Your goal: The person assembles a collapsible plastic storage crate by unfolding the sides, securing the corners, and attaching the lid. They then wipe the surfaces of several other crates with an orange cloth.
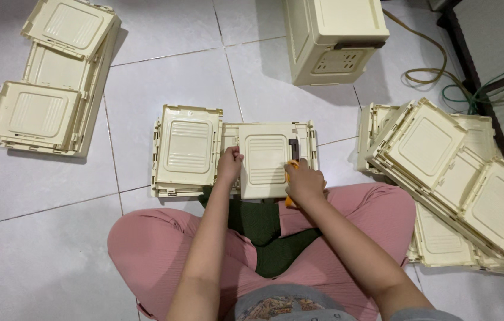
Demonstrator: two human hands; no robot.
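Cream-yellow ribbed panel with a dark brown latch; orange tool under the right hand; pink trousers; dark green socks; pale grey-white floor tiles; olive and green cables.

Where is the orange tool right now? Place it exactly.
In the head view, the orange tool sits just right of centre, gripped in the right hand against the right edge of the cream panel lying before the crossed legs.
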